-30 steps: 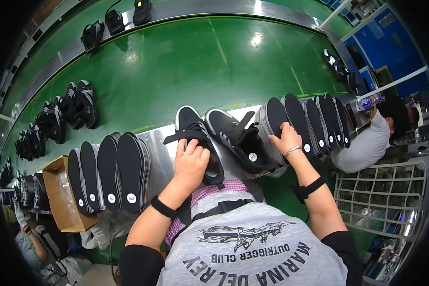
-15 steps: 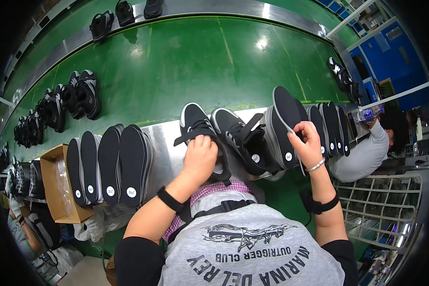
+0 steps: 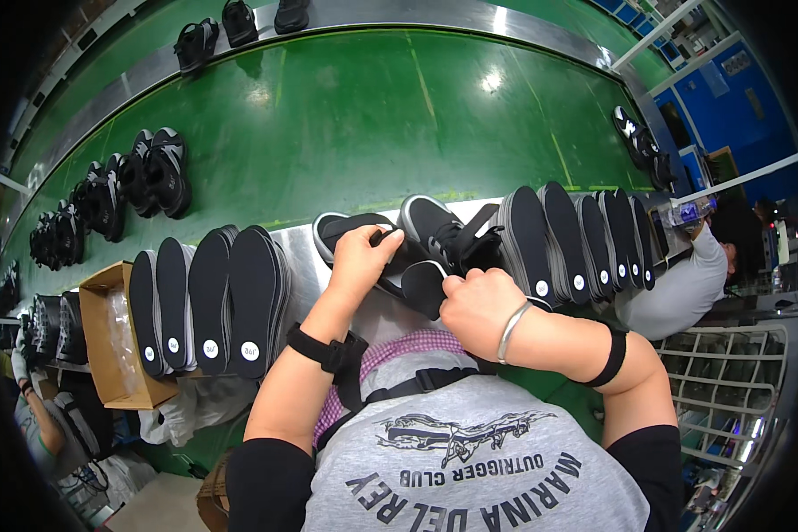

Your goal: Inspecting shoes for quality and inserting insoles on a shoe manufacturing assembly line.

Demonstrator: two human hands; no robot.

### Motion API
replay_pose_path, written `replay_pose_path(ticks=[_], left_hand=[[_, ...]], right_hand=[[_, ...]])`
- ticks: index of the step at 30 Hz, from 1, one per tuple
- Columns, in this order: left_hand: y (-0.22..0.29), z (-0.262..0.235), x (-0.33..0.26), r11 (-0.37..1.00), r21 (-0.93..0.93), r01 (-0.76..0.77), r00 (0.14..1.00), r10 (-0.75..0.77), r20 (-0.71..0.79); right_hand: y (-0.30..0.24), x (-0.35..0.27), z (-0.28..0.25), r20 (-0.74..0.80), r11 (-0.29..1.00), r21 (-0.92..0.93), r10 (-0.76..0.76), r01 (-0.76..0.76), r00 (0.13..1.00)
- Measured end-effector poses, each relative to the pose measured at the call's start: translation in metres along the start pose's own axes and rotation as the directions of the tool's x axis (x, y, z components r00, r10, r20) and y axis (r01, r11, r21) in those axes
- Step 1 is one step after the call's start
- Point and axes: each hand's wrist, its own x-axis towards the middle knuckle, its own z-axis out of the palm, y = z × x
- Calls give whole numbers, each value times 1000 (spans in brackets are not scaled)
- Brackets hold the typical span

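My left hand (image 3: 361, 260) is closed at the opening of a black shoe (image 3: 330, 228) with a light grey toe edge. It pinches a black flap of the upper, which looks like the tongue or strap. In my right hand (image 3: 485, 310), a black insole (image 3: 424, 289) is gripped by one end, bent and tilted against that shoe's opening. My fingers hide part of the insole and of the shoe's heel. A second black shoe (image 3: 436, 225) with laces and a strap stands just to the right, apart from my left hand.
Stacks of black insoles (image 3: 525, 232) stand on the right of the metal ledge, and more insole stacks (image 3: 255, 284) on the left beside a cardboard box (image 3: 115, 355). Shoes in rows (image 3: 166, 173) sit on the green belt (image 3: 355, 115). A co-worker's sleeve (image 3: 674, 288) shows at right.
My right hand has brought an insole from the right-hand stack leftward to the shoe. My left hand has shifted its hold on the shoe's upper, and the shoe has tilted.
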Motion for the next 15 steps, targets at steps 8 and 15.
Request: replay_pose_path(ticks=[8,15], left_hand=[[-12,-5,9,930,-288,227,974,-210,89],[-10,-6,7,732,-561,387,921,-339,193]], right_hand=[[10,4,-9,23,997,-43,64,-63,998],[3,62,34,16,956,211,203,-202,979]])
